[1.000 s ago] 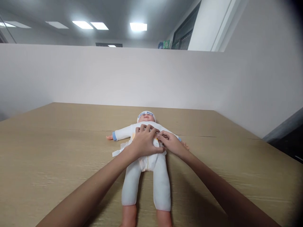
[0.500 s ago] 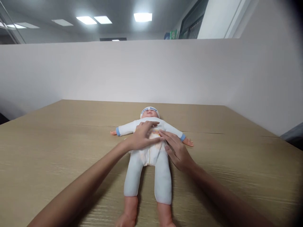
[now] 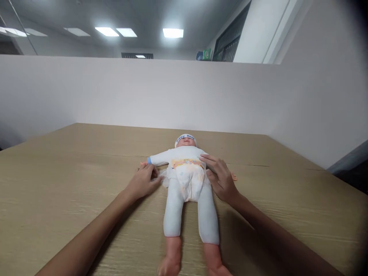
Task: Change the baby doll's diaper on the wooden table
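1. In the head view, a doll (image 3: 186,153) is laid on its back between the two grips, with its bare feet (image 3: 170,265) pointed to the near side of them.
2. A white diaper (image 3: 189,180) with an orange band (image 3: 186,163) is worn by the doll, over its white suit, between the grips.
3. The side flap (image 3: 165,179) of the diaper is touched by the finger ends of the left grip (image 3: 143,182); the gap there is narrow, but whether the flap is pinched cannot be told.
4. The right grip (image 3: 224,181) is held wide, thumb apart from fingers, by the other side of the diaper.
5. Past both grips, the doll's head is covered by a white hat (image 3: 185,138) with blue letters.
6. Everything is carried by a tan surface (image 3: 94,172) under the grips, with a pale wall (image 3: 178,92) behind it.
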Demonstrator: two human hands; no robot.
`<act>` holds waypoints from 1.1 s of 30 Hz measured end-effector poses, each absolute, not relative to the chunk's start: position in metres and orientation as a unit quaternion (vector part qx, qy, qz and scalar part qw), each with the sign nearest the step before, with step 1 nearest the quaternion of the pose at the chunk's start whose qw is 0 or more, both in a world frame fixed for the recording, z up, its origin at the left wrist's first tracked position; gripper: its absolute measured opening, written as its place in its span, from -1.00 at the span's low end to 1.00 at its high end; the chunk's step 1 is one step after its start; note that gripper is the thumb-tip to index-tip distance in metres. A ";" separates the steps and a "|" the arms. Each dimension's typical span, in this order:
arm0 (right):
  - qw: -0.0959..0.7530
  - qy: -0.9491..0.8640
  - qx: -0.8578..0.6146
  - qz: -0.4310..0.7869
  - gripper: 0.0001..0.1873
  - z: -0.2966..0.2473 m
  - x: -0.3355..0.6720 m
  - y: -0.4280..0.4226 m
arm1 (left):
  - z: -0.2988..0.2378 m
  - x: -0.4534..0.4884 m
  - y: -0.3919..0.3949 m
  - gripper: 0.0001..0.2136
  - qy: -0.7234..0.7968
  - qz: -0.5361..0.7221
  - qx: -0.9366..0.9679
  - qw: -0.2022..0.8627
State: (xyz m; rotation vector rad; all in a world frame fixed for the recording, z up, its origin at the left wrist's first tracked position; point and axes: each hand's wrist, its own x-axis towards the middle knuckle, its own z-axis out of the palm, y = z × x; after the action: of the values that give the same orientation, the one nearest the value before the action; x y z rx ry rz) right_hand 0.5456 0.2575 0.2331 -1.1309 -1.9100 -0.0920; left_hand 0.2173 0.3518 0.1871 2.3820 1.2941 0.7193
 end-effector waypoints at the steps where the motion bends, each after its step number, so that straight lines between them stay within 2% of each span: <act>1: 0.456 -0.763 -0.457 -0.041 -0.64 0.241 0.537 0.260 | 0.188 0.218 0.351 -0.73 0.460 0.239 0.841 0.158; 3: 0.452 -0.764 -0.460 -0.026 -0.73 0.259 0.517 0.267 | 0.189 0.220 0.349 -0.72 0.476 0.220 0.839 0.147; 6: 0.358 -0.809 -0.465 0.022 -0.80 0.280 0.486 0.279 | 0.190 0.218 0.350 -0.72 0.502 0.204 0.823 0.169; 9: 0.238 -0.826 -0.509 0.032 -0.85 0.287 0.466 0.289 | 0.192 0.216 0.354 -0.66 0.502 0.252 0.780 0.275; 11: 0.206 -0.816 -0.539 0.041 -0.85 0.285 0.462 0.294 | 0.198 0.217 0.357 -0.59 0.470 0.325 0.734 0.366; 14: 0.220 -0.797 -0.557 0.079 -0.74 0.282 0.464 0.298 | 0.215 0.225 0.359 -0.49 0.413 0.391 0.682 0.460; 18: 0.238 -0.786 -0.555 0.129 -0.33 0.283 0.470 0.300 | 0.240 0.255 0.359 -0.48 0.391 0.389 0.667 0.502; 20: 0.253 -0.780 -0.549 0.162 -0.26 0.284 0.473 0.301 | 0.246 0.274 0.360 -0.51 0.370 0.376 0.670 0.522; 24: 0.288 -0.760 -0.550 0.191 -0.43 0.281 0.477 0.306 | 0.238 0.301 0.362 -0.54 0.318 0.392 0.656 0.562; 27: 0.298 -0.762 -0.545 0.186 -0.57 0.277 0.479 0.311 | 0.220 0.304 0.363 -0.58 0.331 0.444 0.626 0.550; 33: 0.318 -0.753 -0.547 0.179 -0.61 0.271 0.479 0.312 | 0.192 0.299 0.363 -0.51 0.332 0.472 0.626 0.524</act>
State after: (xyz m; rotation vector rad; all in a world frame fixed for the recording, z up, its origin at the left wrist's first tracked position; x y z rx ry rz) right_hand 0.4786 0.3118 0.2711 -1.4387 -1.9815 0.4712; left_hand 0.2986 0.3632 0.1922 1.4991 0.7948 1.1290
